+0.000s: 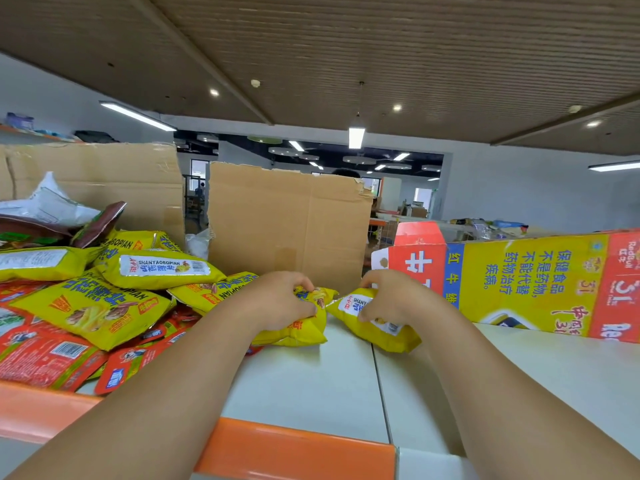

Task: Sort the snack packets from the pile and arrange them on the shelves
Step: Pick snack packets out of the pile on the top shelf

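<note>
Both bare arms reach out over a pale white shelf board [304, 386] with a glossy orange front edge [298, 448]. The left hand [280, 301] is clamped down on a crinkly yellow snack packet [304, 332] lying flat on the board, fingers curled over its top edge, and the right hand [388, 299] is pinching a second yellow snack packet with a white label [377, 332] just beside the first; the two packets almost meet at their corners between the hands. To the left sits the big messy pile of yellow foil packets [104, 299], spilling on top of flat red sachets with barcodes [45, 355], and further back left there's a dark brown pouch [100, 223] and a crumpled white plastic bag [48, 202]. Right behind the hands a torn brown cardboard sheet [287, 223] stands upright and walls off the back of the shelf, with a second brown cardboard panel [97, 178] behind the pile. On the right, a flattened yellow-and-red drinks carton with Chinese print [533, 282] lies on its side, close to the right wrist and crowding that end of the board. The brown ribbed underside of the shelf above [311, 46] covers the top of the view. The background room is pretty blurry, looks like tables with clutter, hard to say more.
</note>
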Tool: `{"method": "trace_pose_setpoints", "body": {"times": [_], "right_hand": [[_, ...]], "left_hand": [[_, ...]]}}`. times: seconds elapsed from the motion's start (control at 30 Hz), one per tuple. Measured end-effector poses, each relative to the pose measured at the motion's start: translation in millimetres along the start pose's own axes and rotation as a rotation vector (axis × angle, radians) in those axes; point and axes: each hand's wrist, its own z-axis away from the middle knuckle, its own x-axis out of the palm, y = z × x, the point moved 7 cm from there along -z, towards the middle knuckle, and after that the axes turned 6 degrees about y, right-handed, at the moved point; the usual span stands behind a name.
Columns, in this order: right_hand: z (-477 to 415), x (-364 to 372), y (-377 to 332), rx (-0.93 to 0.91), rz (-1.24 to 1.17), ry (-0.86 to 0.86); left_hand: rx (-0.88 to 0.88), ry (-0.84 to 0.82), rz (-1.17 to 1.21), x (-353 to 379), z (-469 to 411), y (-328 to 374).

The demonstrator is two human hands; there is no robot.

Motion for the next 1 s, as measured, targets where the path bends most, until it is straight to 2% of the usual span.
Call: {"method": "trace_pose_setpoints", "body": {"times": [0.1, 0.2, 0.3, 0.4, 0.47, 0.57, 0.63, 0.73, 0.87, 1.0], "right_hand": [[-3.3, -19.5, 10.7, 0.046, -0.326, 0.153], [-9.2, -32.1, 15.1, -0.004, -0.752, 0.279], [-15.7, -29.5, 17.7, -0.004, -1.142, 0.250], [-22.1, -17.8, 19.9, 0.058, -1.397, 0.101], [-18.5, -4.7, 26.1, 0.156, -1.279, 0.028], [-13.1, 9.0, 39.5, 0.244, -0.716, -0.017], [-13.1, 5.3, 38.3, 0.207, -0.491, 0.002], [-7.3, -3.3, 29.3, 0.170, -0.536, 0.028], [5.2, 8.5, 16.0, 0.121, -0.479, -0.182], [-1.4, 9.7, 26.1, 0.129, -0.629, -0.206]], "left_hand": [[-0.002, -0.004, 0.009, 1.3, 0.6, 0.8], [0.000, -0.011, 0.009, 2.0, 1.2, 2.6], [-0.001, -0.007, 0.007, 1.3, 0.5, 0.9], [0.002, -0.014, 0.004, 1.8, 0.3, -0.3], [0.003, -0.017, 0.005, 2.2, 0.9, 0.6], [-0.001, -0.026, 0.014, 3.8, 1.1, 1.6], [-0.005, -0.028, 0.022, 3.9, 2.0, 2.3], [-0.003, -0.030, 0.017, 3.8, 2.6, 3.3], [0.007, -0.033, 0.021, 2.8, 2.7, 4.5], [0.009, -0.038, 0.017, 2.8, 4.0, 6.5]]}}
